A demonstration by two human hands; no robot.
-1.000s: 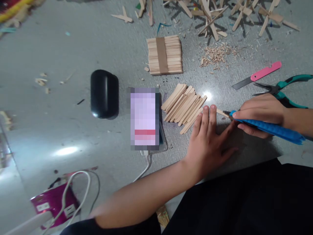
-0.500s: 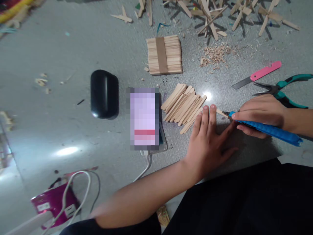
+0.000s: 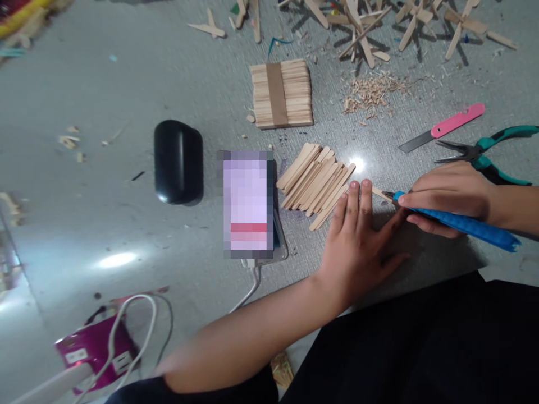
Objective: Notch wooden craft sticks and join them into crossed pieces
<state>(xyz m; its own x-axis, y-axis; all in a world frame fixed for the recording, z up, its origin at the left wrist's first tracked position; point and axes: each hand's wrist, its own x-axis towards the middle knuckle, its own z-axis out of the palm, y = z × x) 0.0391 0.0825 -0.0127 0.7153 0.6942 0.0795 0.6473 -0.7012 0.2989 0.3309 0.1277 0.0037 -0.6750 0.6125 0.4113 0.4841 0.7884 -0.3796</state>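
Observation:
My left hand [image 3: 351, 241] lies flat on the table, fingers spread. Its fingertips reach the lower right edge of a pile of loose wooden craft sticks [image 3: 315, 177]. My right hand [image 3: 452, 193] is closed around a blue-handled utility knife [image 3: 471, 227]. The knife's dark tip rests on a single craft stick [image 3: 378, 192], just right of my left fingertips. My left index finger extends to the knife's tip, and the far end of that stick is hidden there. Pliers with green handles [image 3: 484, 154] lie just above my right hand.
A pink-handled cutter [image 3: 458, 122], wood shavings [image 3: 373, 92] and a banded bundle of sticks [image 3: 290, 92] lie farther back. Crossed-stick pieces [image 3: 416, 22] stand along the top. Left are a blurred-out phone [image 3: 248, 205] with a white cable [image 3: 252, 286], a black case [image 3: 179, 161] and a purple packet [image 3: 95, 348].
The view has shifted very slightly. Both hands, the knife and the stick keep practically the same positions.

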